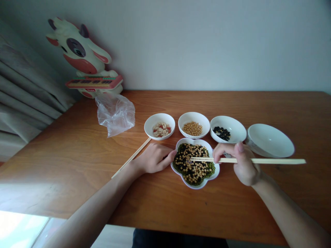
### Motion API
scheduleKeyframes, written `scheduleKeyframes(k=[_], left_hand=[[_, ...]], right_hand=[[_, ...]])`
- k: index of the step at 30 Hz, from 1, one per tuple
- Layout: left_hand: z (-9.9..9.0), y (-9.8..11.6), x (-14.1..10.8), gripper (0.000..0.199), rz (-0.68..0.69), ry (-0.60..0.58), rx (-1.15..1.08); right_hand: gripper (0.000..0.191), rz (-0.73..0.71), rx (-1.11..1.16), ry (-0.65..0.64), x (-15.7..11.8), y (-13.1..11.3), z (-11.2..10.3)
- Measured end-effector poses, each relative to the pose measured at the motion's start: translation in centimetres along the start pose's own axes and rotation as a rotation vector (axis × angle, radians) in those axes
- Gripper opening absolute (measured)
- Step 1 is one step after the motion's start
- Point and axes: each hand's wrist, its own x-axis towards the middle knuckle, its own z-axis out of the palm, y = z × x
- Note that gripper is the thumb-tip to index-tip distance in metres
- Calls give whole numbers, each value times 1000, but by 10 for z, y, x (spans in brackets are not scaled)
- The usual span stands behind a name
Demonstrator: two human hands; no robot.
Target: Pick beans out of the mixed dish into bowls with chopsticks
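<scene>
A flower-shaped white dish [196, 187] holds mixed black, tan and green beans. My right hand [240, 163] is closed on a pair of chopsticks [279, 161], whose tips are over the middle of the mixed beans. At the dish's left edge rests my left hand [156, 158], its thumb against the rim and its other fingers curled on the table; whether they hold anything is hidden. Behind stand a bowl of pale and reddish pieces [159, 117], a bowl of tan beans [193, 116], a bowl of black beans [234, 125] and a white bowl with nothing visible inside [270, 139].
Another pair of chopsticks [129, 160] lies on the wooden table [207, 213], partly under my left wrist. A crumpled clear plastic bag [116, 113] is at the back left, before a cow-shaped toy with a keyboard [90, 62]. A curtain [23, 89] hangs at the far left.
</scene>
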Motion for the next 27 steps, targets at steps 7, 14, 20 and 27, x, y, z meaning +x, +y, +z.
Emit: scheduleKeyframes(k=[7,14,20,27], left_hand=[[0,-1,0,49,-1,-4,0],[-1,0,0,50,-3,-4,3],[0,-1,1,51,1,-2,2],[0,-2,1,51,12,5,-4]], right_hand=[[75,35,-1,-61,2,-3,1],[72,28,-26,-82,1,-7,0],[74,48,-29,-97,3,-13,-3],[68,40,-41,-65,1,-11,0]])
